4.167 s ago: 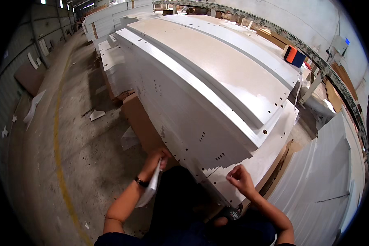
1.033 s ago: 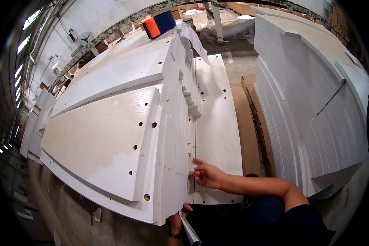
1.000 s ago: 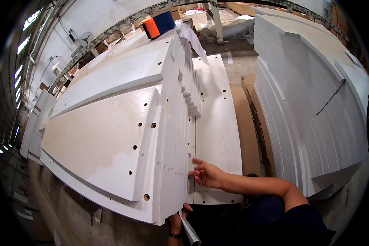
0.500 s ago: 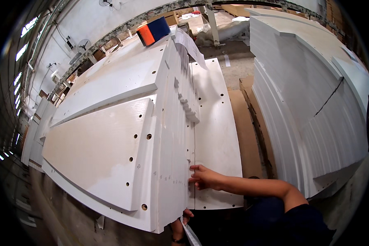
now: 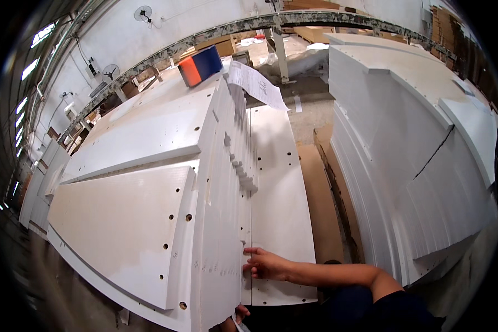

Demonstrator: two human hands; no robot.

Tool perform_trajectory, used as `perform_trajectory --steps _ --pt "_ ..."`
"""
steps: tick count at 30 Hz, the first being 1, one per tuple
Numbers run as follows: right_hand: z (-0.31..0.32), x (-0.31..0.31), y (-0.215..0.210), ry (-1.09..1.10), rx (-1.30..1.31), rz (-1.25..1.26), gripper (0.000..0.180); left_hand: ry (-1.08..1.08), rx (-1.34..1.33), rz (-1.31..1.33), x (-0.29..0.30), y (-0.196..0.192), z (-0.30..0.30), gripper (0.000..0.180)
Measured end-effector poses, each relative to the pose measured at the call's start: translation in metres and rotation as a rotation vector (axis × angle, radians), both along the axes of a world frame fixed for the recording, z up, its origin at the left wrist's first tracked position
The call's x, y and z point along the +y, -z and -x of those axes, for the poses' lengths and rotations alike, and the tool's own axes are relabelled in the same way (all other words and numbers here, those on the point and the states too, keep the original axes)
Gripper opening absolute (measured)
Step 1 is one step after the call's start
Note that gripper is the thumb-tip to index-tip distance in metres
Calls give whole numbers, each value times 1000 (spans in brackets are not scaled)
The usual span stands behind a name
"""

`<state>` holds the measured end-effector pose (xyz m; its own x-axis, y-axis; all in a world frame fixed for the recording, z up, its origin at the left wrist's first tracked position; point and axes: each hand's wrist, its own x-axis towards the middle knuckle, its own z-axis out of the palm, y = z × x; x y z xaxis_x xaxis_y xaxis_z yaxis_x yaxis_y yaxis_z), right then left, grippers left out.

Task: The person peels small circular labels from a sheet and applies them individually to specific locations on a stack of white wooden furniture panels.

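A tall stack of white boards with drilled holes stands in front of me, its side edges facing right. My right hand reaches in from the right, fingers apart and slightly bent, the tips at the stack's side. Beneath that hand lies a long white panel with dark holes. Low at the stack's near corner, my left hand is mostly cut off by the lower edge and the boards. Its fingers are closed on a whitish strip, of which only a little shows.
Another high stack of white boards rises on the right, with brown cardboard between. On the left stack's far end are an orange and dark blue block and a printed paper sheet. A wall fan hangs behind.
The view has tilted up, so the stacks and both hands sit lower in the picture. Both hands keep about the same places against the boards.
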<state>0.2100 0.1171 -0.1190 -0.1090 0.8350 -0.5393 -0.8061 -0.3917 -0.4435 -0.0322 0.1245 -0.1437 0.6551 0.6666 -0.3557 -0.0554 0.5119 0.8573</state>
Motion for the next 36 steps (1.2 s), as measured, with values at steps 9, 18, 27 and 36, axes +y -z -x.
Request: perform_trajectory --steps 9,18,27,36 --pt "-6 3 10 -113 -219 -123 59 -241 201 -143 -13 -15 -29 41" --pt "5 11 61 -96 -248 -254 58 -229 108 -152 -25 8 -19 31" --pt "-1 12 64 -21 -189 -352 65 -159 -79 -172 -14 51 -6 31" --pt "-5 8 50 -148 -216 -355 54 -517 35 -158 -33 6 -40 24"
